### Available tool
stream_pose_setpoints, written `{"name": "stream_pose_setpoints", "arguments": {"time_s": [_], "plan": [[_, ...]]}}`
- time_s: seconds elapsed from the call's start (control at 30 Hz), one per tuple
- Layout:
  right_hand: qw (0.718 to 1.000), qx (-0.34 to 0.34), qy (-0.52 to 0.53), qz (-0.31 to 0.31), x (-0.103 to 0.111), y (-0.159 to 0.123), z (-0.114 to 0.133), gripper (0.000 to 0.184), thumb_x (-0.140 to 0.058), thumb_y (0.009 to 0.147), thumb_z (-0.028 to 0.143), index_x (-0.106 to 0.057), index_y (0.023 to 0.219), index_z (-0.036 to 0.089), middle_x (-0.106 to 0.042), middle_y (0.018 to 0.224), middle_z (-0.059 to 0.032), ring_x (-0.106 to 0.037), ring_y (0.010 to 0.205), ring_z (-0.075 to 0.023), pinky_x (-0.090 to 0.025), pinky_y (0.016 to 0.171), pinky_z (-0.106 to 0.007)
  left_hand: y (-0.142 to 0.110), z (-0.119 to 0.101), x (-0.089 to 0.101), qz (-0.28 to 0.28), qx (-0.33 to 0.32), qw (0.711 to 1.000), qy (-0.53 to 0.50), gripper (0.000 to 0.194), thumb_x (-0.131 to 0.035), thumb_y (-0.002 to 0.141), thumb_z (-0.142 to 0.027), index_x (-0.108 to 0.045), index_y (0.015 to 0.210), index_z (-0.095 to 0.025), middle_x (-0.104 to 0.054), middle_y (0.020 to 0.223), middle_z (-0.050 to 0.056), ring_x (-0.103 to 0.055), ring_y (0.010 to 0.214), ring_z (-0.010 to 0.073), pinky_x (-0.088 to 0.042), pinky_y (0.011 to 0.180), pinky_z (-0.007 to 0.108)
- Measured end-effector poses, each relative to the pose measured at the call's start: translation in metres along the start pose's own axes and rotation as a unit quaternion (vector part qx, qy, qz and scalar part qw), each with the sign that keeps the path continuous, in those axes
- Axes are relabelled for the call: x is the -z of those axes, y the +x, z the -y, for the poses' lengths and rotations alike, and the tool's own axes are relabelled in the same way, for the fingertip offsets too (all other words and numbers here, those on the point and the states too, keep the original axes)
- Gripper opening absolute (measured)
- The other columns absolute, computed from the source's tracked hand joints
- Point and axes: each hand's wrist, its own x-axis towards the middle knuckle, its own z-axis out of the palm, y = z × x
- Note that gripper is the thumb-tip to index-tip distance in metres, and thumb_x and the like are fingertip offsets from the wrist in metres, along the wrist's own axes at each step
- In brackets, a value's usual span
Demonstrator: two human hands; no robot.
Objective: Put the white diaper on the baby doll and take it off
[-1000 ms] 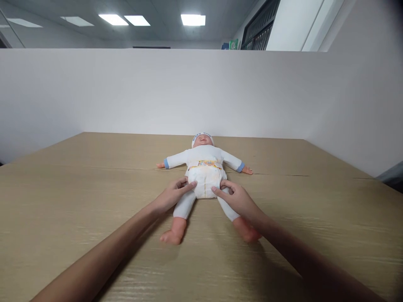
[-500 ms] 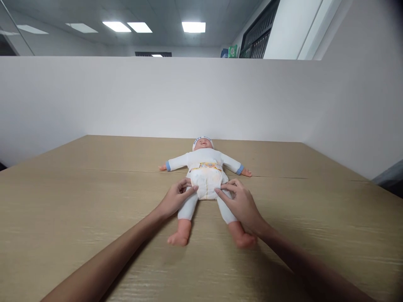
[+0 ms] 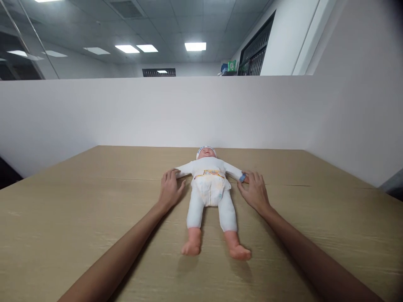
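Observation:
A baby doll (image 3: 206, 165) in a white outfit lies on its back, bare feet toward me. A white diaper (image 3: 210, 191) with an orange patterned waistband is around its hips, over the outfit. My left hand (image 3: 171, 188) rests at the end of the doll's left-side arm, fingers over it and thumb apart, hiding the doll's hand and cuff. On the other side my right hand (image 3: 254, 191) lies at the doll's blue cuff (image 3: 242, 177), fingers stretched across the doll's hand and thumb apart. Both my hands look open.
The wooden tabletop (image 3: 94, 218) has a seam running across it. A white partition (image 3: 151, 111) rises behind the doll. Beyond it are ceiling lights (image 3: 195, 46), a dark barred window (image 3: 256, 48) and a green package (image 3: 231, 66).
Both hands have left the diaper's sides and moved outward and away from me to the doll's hands. The doll's legs now lie closer together. My view has tilted upward.

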Motion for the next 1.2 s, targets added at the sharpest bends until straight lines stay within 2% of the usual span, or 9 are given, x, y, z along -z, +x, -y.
{"name": "stream_pose_setpoints", "arguments": {"time_s": [0.13,0.23,0.47,0.67,0.83,0.93,1.0,1.1,1.2], "plan": [[0.998,0.028,-0.039,0.036,-0.031,0.024,-0.011,0.059,-0.062,0.099,0.049,-0.057,0.146,0.013,-0.064,0.145,-0.0217,-0.056,0.133,-0.0373,-0.045,0.112,-0.049,0.028,0.019,-0.023,0.049,0.001,0.997,0.058,0.058,-0.063,0.099,-0.051,-0.053,0.144,-0.017,-0.060,0.150,0.021,-0.049,0.140,0.0411,-0.038,0.117,0.054],[0.995,0.020,-0.054,0.076,-0.046,0.033,-0.014,0.063,-0.062,0.100,0.051,-0.055,0.151,0.013,-0.069,0.141,-0.0211,-0.060,0.130,-0.0366,-0.046,0.110,-0.048,0.039,0.025,-0.034,0.053,0.008,0.995,0.080,0.062,-0.059,0.101,-0.061,-0.055,0.144,-0.017,-0.065,0.143,0.022,-0.050,0.136,0.0418,-0.038,0.114,0.054],[0.985,-0.081,-0.002,0.152,-0.041,0.040,-0.004,0.047,-0.059,0.104,0.051,-0.069,0.135,0.017,-0.074,0.131,-0.0191,-0.066,0.121,-0.0339,-0.048,0.097,-0.039,0.050,0.030,-0.038,0.076,0.014,0.988,0.131,0.063,-0.050,0.103,-0.069,-0.062,0.136,-0.017,-0.071,0.135,0.021,-0.057,0.128,0.0408,-0.039,0.107,0.051],[0.967,-0.187,0.014,0.174,-0.028,0.043,0.033,0.042,-0.056,0.102,0.052,-0.074,0.115,0.016,-0.080,0.112,-0.0197,-0.075,0.097,-0.0327,-0.045,0.074,-0.033,0.050,-0.009,-0.025,0.065,0.091,0.981,0.160,0.058,-0.053,0.100,-0.067,-0.069,0.118,-0.014,-0.078,0.115,0.021,-0.066,0.118,0.0404,-0.043,0.105,0.050],[0.957,-0.214,0.077,0.177,0.022,0.029,0.056,0.041,-0.057,0.100,0.051,-0.074,0.120,0.020,-0.082,0.118,-0.0150,-0.076,0.103,-0.0321,-0.050,0.077,-0.032,0.029,-0.070,0.029,0.043,0.178,0.979,0.087,0.046,-0.061,0.095,-0.062,-0.067,0.107,-0.018,-0.080,0.109,0.017,-0.074,0.107,0.0378,-0.049,0.095,0.045],[0.951,-0.218,0.126,0.176,0.071,0.007,0.064,0.043,-0.056,0.099,0.050,-0.073,0.125,0.020,-0.082,0.119,-0.0120,-0.077,0.104,-0.0302,-0.056,0.083,-0.033,-0.001,-0.117,0.074,0.034,0.217,0.976,0.010,0.043,-0.066,0.090,-0.064,-0.060,0.100,-0.023,-0.080,0.104,0.011,-0.076,0.098,0.0350,-0.050,0.081,0.039],[0.940,-0.215,0.194,0.178,0.106,-0.015,0.068,0.046,-0.058,0.097,0.048,-0.072,0.132,0.022,-0.082,0.123,-0.0104,-0.077,0.106,-0.0296,-0.058,0.086,-0.034,-0.039,-0.151,0.103,0.045,0.236,0.969,-0.056,0.042,-0.066,0.089,-0.064,-0.054,0.100,-0.026,-0.079,0.100,0.007,-0.075,0.092,0.0319,-0.049,0.073,0.035],[0.903,-0.196,0.324,0.204,0.159,-0.059,0.072,0.054,-0.065,0.092,0.046,-0.069,0.141,0.023,-0.079,0.131,-0.0096,-0.075,0.114,-0.0305,-0.060,0.091,-0.035,-0.122,-0.195,0.140,0.087,0.235,0.958,-0.140,0.042,-0.062,0.090,-0.064,-0.046,0.100,-0.027,-0.074,0.090,0.002,-0.074,0.082,0.0281,-0.051,0.069,0.034],[0.888,-0.155,0.346,0.260,0.211,-0.110,0.076,0.053,-0.069,0.090,0.043,-0.071,0.139,0.021,-0.077,0.133,-0.0094,-0.073,0.114,-0.0297,-0.058,0.096,-0.036,-0.224,-0.222,0.168,0.175,0.230,0.939,-0.186,0.038,-0.069,0.085,-0.053,-0.051,0.109,-0.030,-0.074,0.091,0.001,-0.076,0.084,0.0294,-0.058,0.072,0.039]]}}
